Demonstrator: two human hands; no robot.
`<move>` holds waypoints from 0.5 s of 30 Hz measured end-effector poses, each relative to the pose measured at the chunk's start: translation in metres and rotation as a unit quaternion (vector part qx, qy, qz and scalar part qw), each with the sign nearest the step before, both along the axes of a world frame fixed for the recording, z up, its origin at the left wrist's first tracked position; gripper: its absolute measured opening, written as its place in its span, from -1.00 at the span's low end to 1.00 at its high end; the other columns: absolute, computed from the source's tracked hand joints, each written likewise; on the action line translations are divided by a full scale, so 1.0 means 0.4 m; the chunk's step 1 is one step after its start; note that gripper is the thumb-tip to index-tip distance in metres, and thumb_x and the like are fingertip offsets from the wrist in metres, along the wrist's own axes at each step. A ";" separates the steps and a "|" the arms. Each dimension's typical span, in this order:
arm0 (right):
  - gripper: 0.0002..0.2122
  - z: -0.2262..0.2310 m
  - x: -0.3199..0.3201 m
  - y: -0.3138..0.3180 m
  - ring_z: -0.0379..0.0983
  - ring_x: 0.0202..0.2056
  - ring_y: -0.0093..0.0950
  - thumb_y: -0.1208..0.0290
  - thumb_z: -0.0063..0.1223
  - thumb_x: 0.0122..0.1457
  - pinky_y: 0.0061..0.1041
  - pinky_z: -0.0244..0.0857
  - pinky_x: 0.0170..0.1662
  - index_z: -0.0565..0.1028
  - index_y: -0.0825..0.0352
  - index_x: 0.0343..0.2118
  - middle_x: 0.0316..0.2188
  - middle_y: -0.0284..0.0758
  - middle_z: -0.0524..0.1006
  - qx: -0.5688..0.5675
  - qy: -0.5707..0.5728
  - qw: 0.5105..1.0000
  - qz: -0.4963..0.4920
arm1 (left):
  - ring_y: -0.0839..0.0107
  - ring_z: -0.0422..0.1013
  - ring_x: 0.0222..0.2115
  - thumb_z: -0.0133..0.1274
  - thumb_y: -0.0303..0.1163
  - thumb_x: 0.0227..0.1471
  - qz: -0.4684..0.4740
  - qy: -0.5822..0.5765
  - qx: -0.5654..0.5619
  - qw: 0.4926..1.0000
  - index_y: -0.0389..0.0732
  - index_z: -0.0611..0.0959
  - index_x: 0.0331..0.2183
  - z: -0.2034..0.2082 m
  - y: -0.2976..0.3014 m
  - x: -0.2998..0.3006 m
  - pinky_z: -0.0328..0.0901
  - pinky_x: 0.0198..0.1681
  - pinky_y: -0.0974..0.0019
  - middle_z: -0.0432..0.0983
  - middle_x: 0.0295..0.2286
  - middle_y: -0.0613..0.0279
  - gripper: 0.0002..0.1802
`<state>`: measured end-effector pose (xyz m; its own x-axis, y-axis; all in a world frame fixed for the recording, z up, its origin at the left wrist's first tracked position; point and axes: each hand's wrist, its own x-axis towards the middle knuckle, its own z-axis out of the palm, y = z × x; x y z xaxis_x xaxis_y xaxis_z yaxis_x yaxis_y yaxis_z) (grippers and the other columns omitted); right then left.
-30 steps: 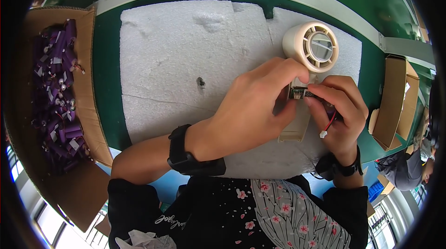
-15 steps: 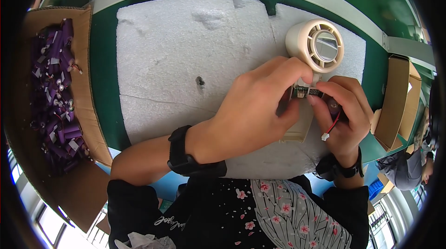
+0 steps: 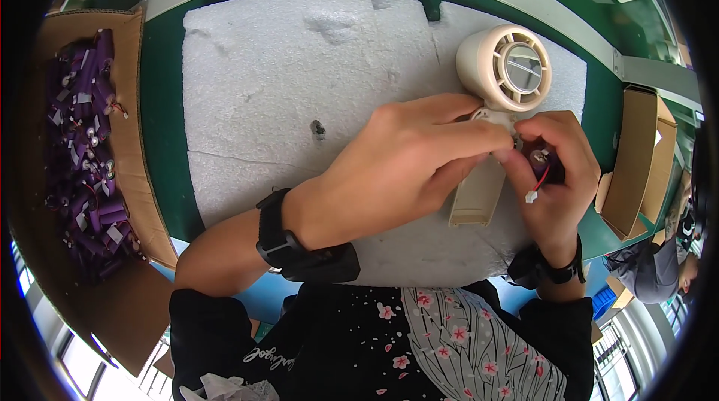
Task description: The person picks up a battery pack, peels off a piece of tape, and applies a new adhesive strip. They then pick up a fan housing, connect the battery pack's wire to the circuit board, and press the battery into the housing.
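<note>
A cream handheld fan [image 3: 503, 68] lies on a white foam sheet, its round grille facing up and its open handle shell [image 3: 477, 199] pointing toward me. My left hand [image 3: 416, 154] reaches across from the left, thumb and fingers pinched at the fan's neck, where they cover most of the small part there. From the right, my right hand [image 3: 558, 172] brings its thumb and forefinger to the same spot. A purple battery [image 3: 539, 158] is tucked in that hand, mostly hidden by the fingers. Its red and black leads end in a white connector [image 3: 532, 196] hanging over the palm.
A cardboard box [image 3: 138, 139] full of purple batteries [image 3: 86, 154] with leads stands at the left. The foam sheet [image 3: 262, 86] covers much of the green table. An open cardboard box [image 3: 636, 165] sits at the right, with a person [image 3: 651, 270] beyond it.
My left fingers have closed in over the green circuit board at the fan's neck, hiding it. More of the handle shell now shows below my left hand. The right hand still holds the battery.
</note>
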<state>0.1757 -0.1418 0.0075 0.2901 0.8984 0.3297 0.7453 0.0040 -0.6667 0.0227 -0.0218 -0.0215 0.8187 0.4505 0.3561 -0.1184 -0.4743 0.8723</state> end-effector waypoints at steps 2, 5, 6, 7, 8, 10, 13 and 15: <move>-0.73 0.001 0.007 -0.010 0.34 -0.56 -0.62 0.64 0.34 -0.18 -0.68 0.21 -0.51 0.50 0.38 -0.37 -0.49 -0.34 0.43 -0.037 0.032 0.999 -0.002 | 0.34 0.51 -0.48 0.19 -0.66 -0.19 -0.012 0.028 -0.001 1.000 -0.12 0.68 -0.30 0.006 0.003 -0.004 0.41 -0.47 0.39 0.55 -0.32 0.15 -0.67; -0.73 0.005 0.018 -0.022 0.31 -0.55 -0.67 0.66 0.31 -0.15 -0.70 0.18 -0.51 0.46 0.37 -0.36 -0.51 -0.39 0.42 -0.111 0.098 0.989 -0.005 | 0.32 0.52 -0.47 0.20 -0.65 -0.20 -0.018 0.041 -0.007 0.999 -0.08 0.70 -0.30 0.009 0.005 0.001 0.42 -0.47 0.39 0.55 -0.32 0.13 -0.67; -0.74 0.013 0.020 -0.020 0.29 -0.53 -0.68 0.66 0.29 -0.12 -0.70 0.17 -0.49 0.45 0.36 -0.35 -0.51 -0.41 0.41 -0.131 0.150 0.980 -0.004 | 0.32 0.53 -0.47 0.21 -0.64 -0.20 -0.015 0.041 -0.011 0.999 -0.07 0.70 -0.30 0.011 0.005 0.001 0.42 -0.47 0.39 0.55 -0.33 0.13 -0.66; -0.74 0.021 0.023 -0.016 0.28 -0.52 -0.69 0.66 0.26 -0.10 -0.70 0.15 -0.48 0.45 0.35 -0.33 -0.51 -0.43 0.40 -0.150 0.201 0.968 -0.002 | 0.31 0.53 -0.47 0.22 -0.64 -0.21 -0.013 0.041 -0.016 0.999 -0.06 0.70 -0.29 0.012 0.005 0.001 0.42 -0.47 0.40 0.55 -0.33 0.12 -0.65; -0.74 0.027 0.026 -0.013 0.26 -0.50 -0.70 0.66 0.24 -0.08 -0.70 0.14 -0.46 0.44 0.34 -0.31 -0.50 -0.46 0.39 -0.169 0.251 0.953 0.000 | 0.31 0.53 -0.47 0.22 -0.64 -0.21 -0.012 0.040 -0.015 0.999 -0.06 0.70 -0.29 0.013 0.005 0.002 0.42 -0.47 0.40 0.55 -0.33 0.12 -0.65; -0.74 0.033 0.046 -0.011 0.24 -0.49 -0.70 0.64 0.20 -0.05 -0.70 0.13 -0.44 0.42 0.33 -0.27 -0.47 -0.46 0.38 -0.177 0.261 0.949 0.014 | 0.32 0.53 -0.47 0.23 -0.63 -0.22 -0.001 0.045 0.008 0.999 -0.06 0.70 -0.30 0.011 0.001 0.004 0.43 -0.46 0.41 0.56 -0.34 0.13 -0.65; -0.72 0.038 0.076 -0.017 0.22 -0.47 -0.70 0.61 0.13 0.00 -0.69 0.12 -0.39 0.39 0.32 -0.19 -0.42 -0.46 0.36 -0.194 0.278 0.940 0.042 | 0.33 0.54 -0.47 0.24 -0.63 -0.23 0.005 0.044 0.013 0.999 -0.06 0.71 -0.31 0.008 0.001 0.004 0.43 -0.46 0.41 0.56 -0.34 0.14 -0.65; -0.72 0.035 0.084 -0.021 0.19 -0.46 -0.70 0.60 0.05 0.06 -0.69 0.10 -0.36 0.35 0.32 -0.14 -0.36 -0.43 0.34 -0.188 0.352 0.915 0.060 | 0.34 0.54 -0.47 0.24 -0.64 -0.24 0.003 0.042 0.001 0.999 -0.06 0.71 -0.32 0.007 0.001 0.003 0.43 -0.46 0.41 0.56 -0.34 0.14 -0.65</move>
<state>0.2093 -0.1502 0.0214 0.2043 0.9490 -0.2402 0.1401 -0.2712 -0.9523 0.0237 -0.0212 -0.0189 0.8429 0.4550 0.2874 -0.0425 -0.4761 0.8784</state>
